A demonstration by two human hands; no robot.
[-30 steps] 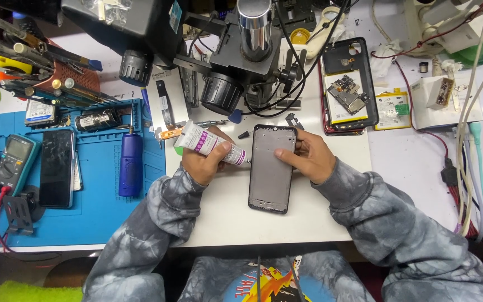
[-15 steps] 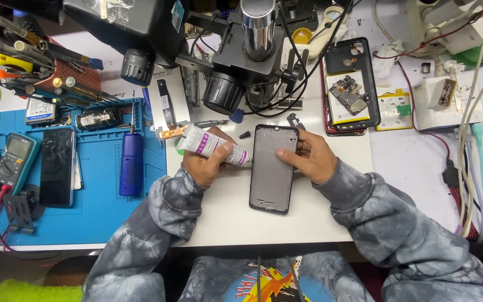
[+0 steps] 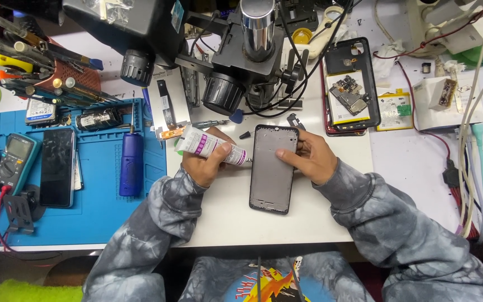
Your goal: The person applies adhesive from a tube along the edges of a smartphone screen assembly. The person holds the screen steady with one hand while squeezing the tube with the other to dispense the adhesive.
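Observation:
My left hand (image 3: 207,161) grips a white glue tube (image 3: 203,144) with a purple label, its thin nozzle touching the left edge of a grey phone frame (image 3: 271,176) that lies flat on the white table (image 3: 219,218). On the frame's upper right part rests my right hand (image 3: 307,156), fingers pressing it down. A small black cap (image 3: 245,135) lies just above the nozzle. Both arms wear grey tie-dye sleeves.
A black microscope (image 3: 241,61) stands behind the hands. An opened phone (image 3: 349,86) and a battery (image 3: 393,109) lie to the back right beside cables (image 3: 470,168). At left, a blue mat (image 3: 99,201) carries a multimeter (image 3: 12,162), a dark phone (image 3: 57,168) and a blue electric screwdriver (image 3: 131,162).
The tube's nozzle has slid a little down along the frame's left edge. Otherwise both hands and the frame stay in place.

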